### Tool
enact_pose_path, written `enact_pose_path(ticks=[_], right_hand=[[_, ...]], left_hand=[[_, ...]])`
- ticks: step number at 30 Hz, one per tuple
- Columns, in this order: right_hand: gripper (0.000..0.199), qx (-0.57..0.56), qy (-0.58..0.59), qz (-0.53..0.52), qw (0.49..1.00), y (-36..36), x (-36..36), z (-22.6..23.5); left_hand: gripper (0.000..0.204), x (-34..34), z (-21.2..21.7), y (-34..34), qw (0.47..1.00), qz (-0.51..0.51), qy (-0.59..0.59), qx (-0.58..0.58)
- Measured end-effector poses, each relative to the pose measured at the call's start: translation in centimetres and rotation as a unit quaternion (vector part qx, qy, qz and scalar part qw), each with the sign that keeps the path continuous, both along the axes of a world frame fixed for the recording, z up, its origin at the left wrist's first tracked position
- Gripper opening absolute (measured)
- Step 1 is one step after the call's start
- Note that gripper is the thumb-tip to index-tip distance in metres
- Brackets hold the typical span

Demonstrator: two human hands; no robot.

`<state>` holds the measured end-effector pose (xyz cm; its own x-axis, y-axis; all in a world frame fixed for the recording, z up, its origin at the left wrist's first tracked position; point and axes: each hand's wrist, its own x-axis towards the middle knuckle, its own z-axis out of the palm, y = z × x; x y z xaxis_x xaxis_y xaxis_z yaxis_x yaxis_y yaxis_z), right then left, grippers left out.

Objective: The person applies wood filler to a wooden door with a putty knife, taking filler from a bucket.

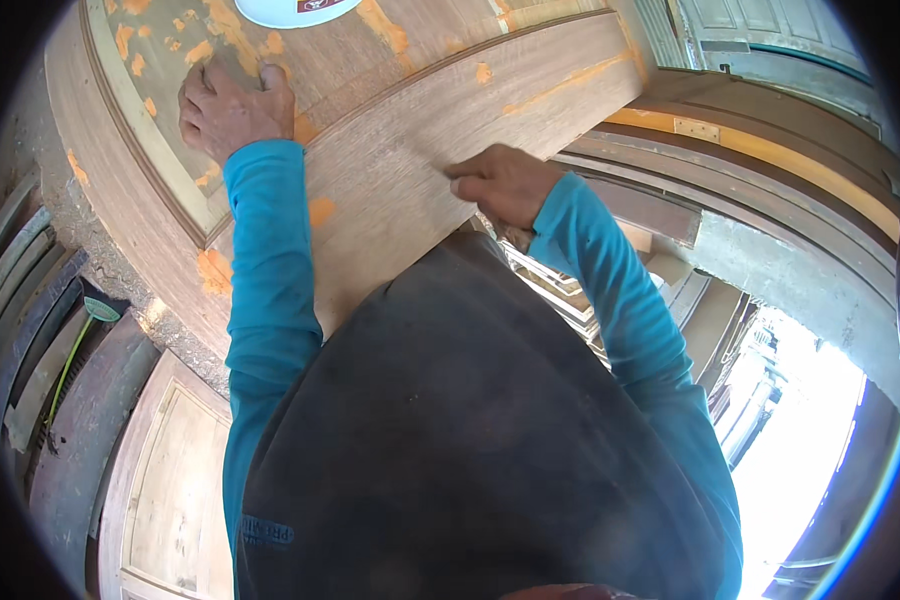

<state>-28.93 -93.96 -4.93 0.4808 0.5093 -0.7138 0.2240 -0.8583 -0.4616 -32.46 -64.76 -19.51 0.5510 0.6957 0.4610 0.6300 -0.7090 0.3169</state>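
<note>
A wooden door panel point(390, 190) with raised mouldings lies in front of me, dabbed with orange filler point(385, 28). My left hand point(238, 112) rests on its recessed panel at the upper left, fingers curled. Something greyish between thumb and fingers is too indistinct to name. Over the door's near edge, my right hand point(508, 188) is closed in a pinch. A thin, motion-blurred shape points from its fingertips toward the wood, and its kind cannot be made out. A white round tub or lid point(298, 8) sits on the door at the top edge, partly cut off.
Stacked boards and a green-handled tool point(75, 350) lie at the left. A pale panelled door point(175, 470) is below them. To the right run long brown and orange-yellow timbers point(740, 135) beside a concrete ledge point(770, 265). Bright daylight enters at the lower right.
</note>
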Motion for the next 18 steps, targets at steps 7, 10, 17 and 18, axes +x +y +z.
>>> enact_pose_path(ticks=[7,10,17,18], right_hand=[[0.044,0.152,0.186,-0.299,0.924,-4.0,-5.6,1.0],[0.044,0.18,0.149,-0.354,0.906,-7.4,-5.8,-0.1],[0.05,0.163,-0.062,-0.237,0.956,-8.0,-5.1,-1.9],[0.051,0.17,-0.094,-0.208,0.959,-7.7,-5.1,-2.4]], left_hand=[[0.063,-0.3,0.3,-0.1,1.0,-0.023,0.003,-0.002],[0.061,-0.4,0.4,-0.4,0.999,-0.033,-0.001,-0.001],[0.062,-0.8,0.6,0.0,0.999,-0.042,0.012,-0.008],[0.063,-0.8,0.5,0.0,0.999,-0.044,0.016,-0.013]])
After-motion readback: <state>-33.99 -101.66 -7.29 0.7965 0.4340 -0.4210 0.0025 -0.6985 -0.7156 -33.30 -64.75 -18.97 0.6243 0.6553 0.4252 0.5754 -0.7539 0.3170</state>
